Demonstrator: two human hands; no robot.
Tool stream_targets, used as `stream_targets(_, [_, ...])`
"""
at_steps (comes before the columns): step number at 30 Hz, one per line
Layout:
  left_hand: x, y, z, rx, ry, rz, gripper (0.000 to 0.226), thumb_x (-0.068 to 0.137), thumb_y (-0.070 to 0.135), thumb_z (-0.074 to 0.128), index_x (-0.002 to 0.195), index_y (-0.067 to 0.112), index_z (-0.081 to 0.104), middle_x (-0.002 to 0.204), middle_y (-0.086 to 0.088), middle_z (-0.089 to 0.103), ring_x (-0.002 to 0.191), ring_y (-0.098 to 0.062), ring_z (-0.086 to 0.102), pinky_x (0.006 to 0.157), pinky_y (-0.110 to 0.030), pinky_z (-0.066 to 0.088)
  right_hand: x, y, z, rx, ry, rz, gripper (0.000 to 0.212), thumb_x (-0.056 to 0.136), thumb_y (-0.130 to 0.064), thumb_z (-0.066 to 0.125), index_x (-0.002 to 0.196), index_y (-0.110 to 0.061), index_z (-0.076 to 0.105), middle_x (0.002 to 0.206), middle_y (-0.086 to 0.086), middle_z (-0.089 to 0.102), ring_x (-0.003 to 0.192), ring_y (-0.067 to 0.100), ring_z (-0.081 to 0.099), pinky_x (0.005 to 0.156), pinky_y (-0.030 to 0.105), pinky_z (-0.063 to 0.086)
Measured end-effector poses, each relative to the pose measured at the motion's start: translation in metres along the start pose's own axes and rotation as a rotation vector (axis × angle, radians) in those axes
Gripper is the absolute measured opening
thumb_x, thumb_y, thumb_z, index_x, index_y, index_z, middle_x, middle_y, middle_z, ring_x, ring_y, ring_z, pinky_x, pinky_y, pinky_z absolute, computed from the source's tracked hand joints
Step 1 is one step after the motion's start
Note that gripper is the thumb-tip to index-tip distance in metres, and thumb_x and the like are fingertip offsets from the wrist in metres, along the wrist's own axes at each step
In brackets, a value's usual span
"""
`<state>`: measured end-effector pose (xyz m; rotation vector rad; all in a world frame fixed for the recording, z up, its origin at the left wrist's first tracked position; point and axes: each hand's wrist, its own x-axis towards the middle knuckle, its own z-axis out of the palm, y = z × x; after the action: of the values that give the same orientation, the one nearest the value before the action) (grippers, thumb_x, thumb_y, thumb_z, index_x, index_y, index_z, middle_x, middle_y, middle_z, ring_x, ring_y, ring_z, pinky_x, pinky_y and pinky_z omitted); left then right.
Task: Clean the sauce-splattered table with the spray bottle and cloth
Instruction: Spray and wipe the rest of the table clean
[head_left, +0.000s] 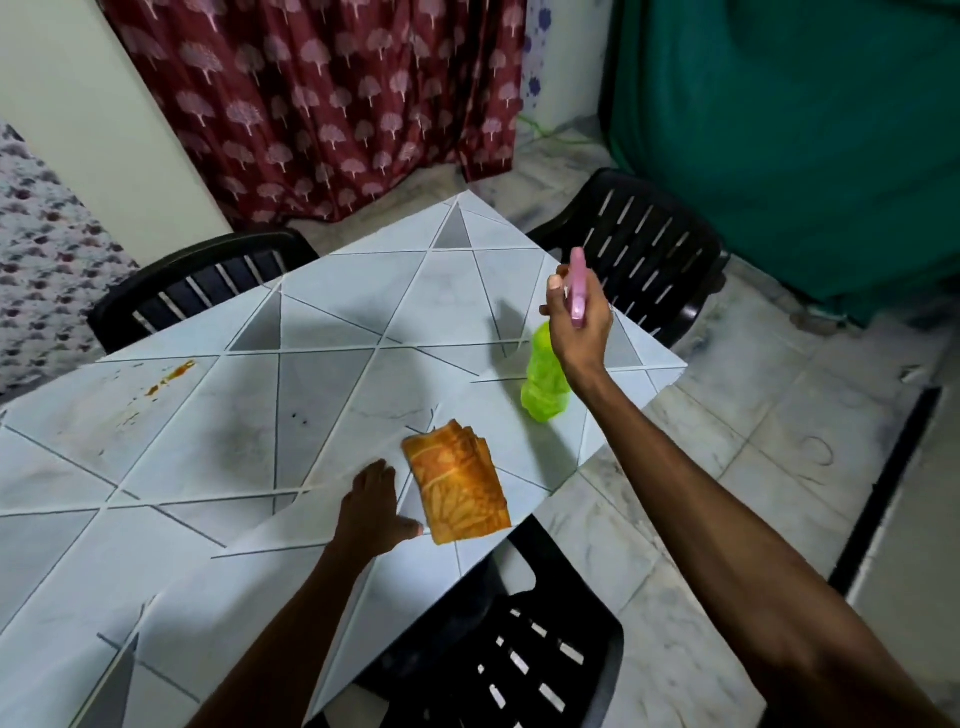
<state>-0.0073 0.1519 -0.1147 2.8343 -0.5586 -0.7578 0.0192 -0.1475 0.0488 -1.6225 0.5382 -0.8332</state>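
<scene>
At sauce-smeared table (363, 291) amid black chairs (649, 244), R grip (579, 322) clamps spray bottle (543, 379), L grip (371, 512) flat by cloth (457, 488).

Soft, fairly bright indoor light falls from overhead. The pale table (363, 291) carries a broad, diffuse grey shadow near its middle and a darker, sharper one just beyond the spray bottle (545, 384) and the right hand (579, 322). The wide-angle lens bows lines toward the edges. Detail on the curtain (322, 104) and floor (779, 467) looks smeared.
</scene>
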Motion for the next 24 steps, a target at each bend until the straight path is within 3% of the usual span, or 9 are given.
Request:
stream_targets(3, [0.001,0.003,0.000,0.021,0.031,0.014,0.114,0.067,0.058,0.078,0.151,0.005,0.022,0.159,-0.014,0.020,0.147,-0.032,0.020,0.113,-0.043,0.032,0.021,0.018,0.005,-0.041,0.035,0.007,0.014,0.093,-0.043,0.063,0.104,-0.035,0.066,0.088,-0.021,0.065,0.094,0.030,0.068,0.080,0.057,0.057])
stream_targets(6, [-0.001,0.001,0.002,0.026,0.042,0.021,0.114,0.065,0.058,0.078,0.150,0.006,0.023,0.158,-0.012,0.023,0.146,-0.031,0.021,0.112,-0.042,0.034,0.030,0.022,0.003,-0.078,0.092,0.028,0.025,0.092,-0.048,0.065,0.092,-0.023,0.063,0.074,0.005,0.058,0.076,0.029,0.063,0.078,0.056,0.057])
stream_targets(8, [-0.002,-0.001,0.004,-0.004,0.045,0.024,0.116,0.065,0.059,0.079,0.152,0.006,0.022,0.160,-0.012,0.021,0.147,-0.031,0.019,0.114,-0.044,0.033,0.030,0.017,-0.003,-0.109,0.078,0.029,0.025,0.092,-0.040,0.068,0.098,-0.016,0.065,0.071,0.018,0.052,0.068,0.020,0.054,0.077,0.043,0.057])
stream_targets(12, [-0.004,-0.004,0.005,-0.018,0.056,0.027,0.119,0.068,0.061,0.077,0.154,0.007,0.016,0.162,-0.012,0.017,0.149,-0.030,0.015,0.117,-0.044,0.029,0.031,0.015,-0.019,-0.292,-0.066,0.093,0.035,0.080,-0.029,0.081,0.105,-0.015,0.061,0.069,-0.002,0.050,0.059,0.003,0.046,0.065,0.025,0.040])
stream_targets(15, [-0.005,-0.004,0.004,-0.022,0.055,0.030,0.119,0.068,0.062,0.076,0.154,0.007,0.015,0.162,-0.012,0.015,0.150,-0.030,0.014,0.117,-0.045,0.028,0.028,0.020,-0.028,-0.383,-0.108,0.200,0.067,0.072,-0.029,0.088,0.128,-0.014,0.055,0.109,0.003,0.066,0.097,0.014,0.061,0.090,0.031,0.047])
stream_targets(16, [-0.006,-0.004,0.004,-0.029,0.052,0.032,0.119,0.068,0.062,0.076,0.154,0.008,0.015,0.162,-0.012,0.015,0.149,-0.030,0.015,0.117,-0.045,0.029,0.024,0.022,-0.031,-0.412,-0.103,0.226,0.087,0.071,-0.031,0.090,0.143,-0.010,0.046,0.134,0.008,0.059,0.121,0.020,0.056,0.105,0.033,0.042])
stream_targets(18, [-0.006,-0.005,0.005,-0.040,0.073,0.048,0.118,0.067,0.061,0.077,0.154,0.007,0.019,0.161,-0.013,0.018,0.148,-0.032,0.018,0.115,-0.046,0.031,0.007,0.027,-0.039,-0.424,-0.048,0.274,0.102,0.071,-0.031,0.090,0.151,-0.004,0.034,0.153,0.013,0.043,0.141,0.025,0.040,0.116,0.034,0.032])
stream_targets(21, [-0.012,-0.010,0.005,-0.055,0.124,0.092,0.111,0.068,0.057,0.078,0.151,0.004,0.028,0.158,-0.016,0.025,0.146,-0.034,0.025,0.113,-0.048,0.033,-0.050,0.038,-0.045,-0.396,0.108,0.337,0.063,0.076,-0.023,0.085,0.130,-0.010,0.056,0.128,0.011,0.060,0.121,0.030,0.057,0.105,0.040,0.045])
stream_targets(24, [-0.021,-0.018,0.005,-0.089,0.207,0.115,0.092,0.069,0.046,0.079,0.141,0.000,0.045,0.149,-0.020,0.041,0.138,-0.038,0.039,0.107,-0.050,0.040,-0.120,0.050,-0.036,-0.421,-0.093,0.452,0.015,0.081,-0.015,0.074,0.090,-0.024,0.067,0.094,0.000,0.072,0.095,0.025,0.070,0.090,0.035,0.053])
